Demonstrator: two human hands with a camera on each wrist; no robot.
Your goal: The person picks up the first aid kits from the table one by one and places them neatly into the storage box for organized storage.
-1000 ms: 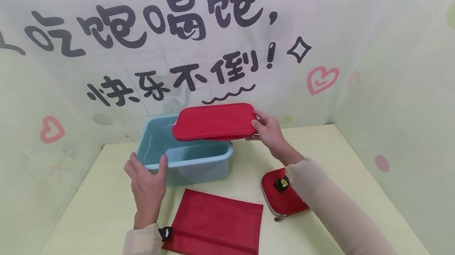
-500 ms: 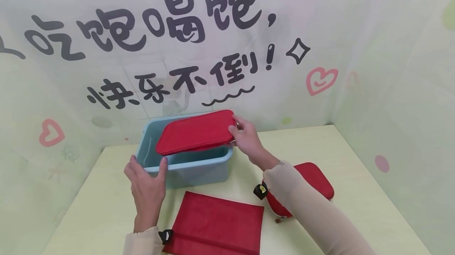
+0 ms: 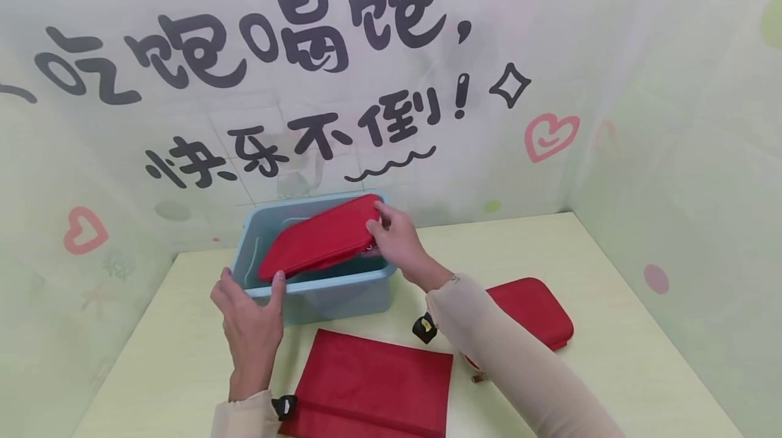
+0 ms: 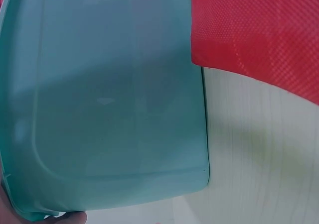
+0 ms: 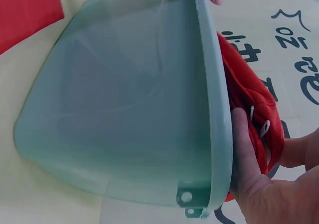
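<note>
Head view: a light-blue rectangular plastic bin (image 3: 336, 299) stands on a pale wooden table (image 3: 617, 309). The left hand (image 3: 250, 329) grips the bin's near left corner. Above the bin's right end, the right hand (image 3: 400, 241) pinches a red oblong fabric pouch (image 3: 324, 234), tilted leftward down into the bin's opening. A flat rectangular red fabric piece (image 3: 373, 384) lies before the bin; a red rounded zip case (image 3: 534, 309) lies to its right, partly behind the sleeve.

Left wrist view: fingertips touch the bin's edge.

Right wrist view: thumb and fingers clasp the pouch, partly above the bin's rim.
</note>
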